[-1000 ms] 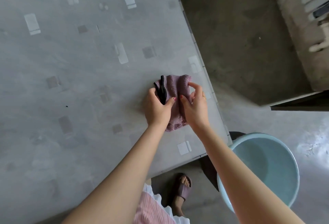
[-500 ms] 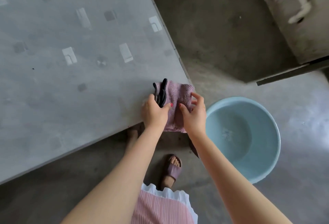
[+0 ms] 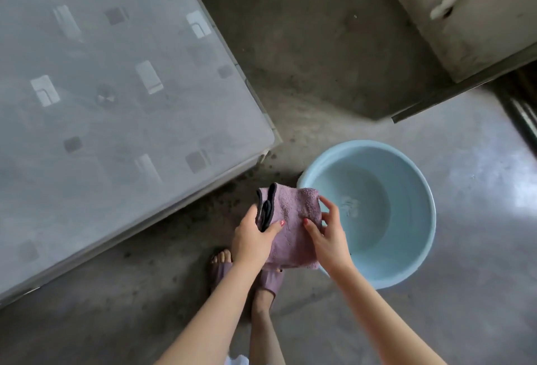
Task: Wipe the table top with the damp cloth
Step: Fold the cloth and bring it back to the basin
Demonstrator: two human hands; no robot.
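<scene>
While I stand on the concrete floor [image 3: 334, 45], the grey table [image 3: 116, 103] fills the view from nine o'clock up to eleven, its near corner pointing toward the centre. A pale blue basin [image 3: 406, 263] sits on the floor at about four o'clock, with what looks like a little water in its bottom. Between table and basin, low in the centre, I hold the folded purple cloth [image 3: 290, 228] in the air over my sandalled feet, clear of the table edge.

Its long axis runs roughly from twelve to six o'clock. My left hand [image 3: 252, 239] grips its left side, thumb on top beside a dark trim, fingers curled underneath. My right hand [image 3: 331, 234] pinches its right edge, the fingers partly spread. The table lies at ten o'clock from the cloth, on my left hand's side, so that hand is nearer for carrying it onto the top, I judge.
</scene>
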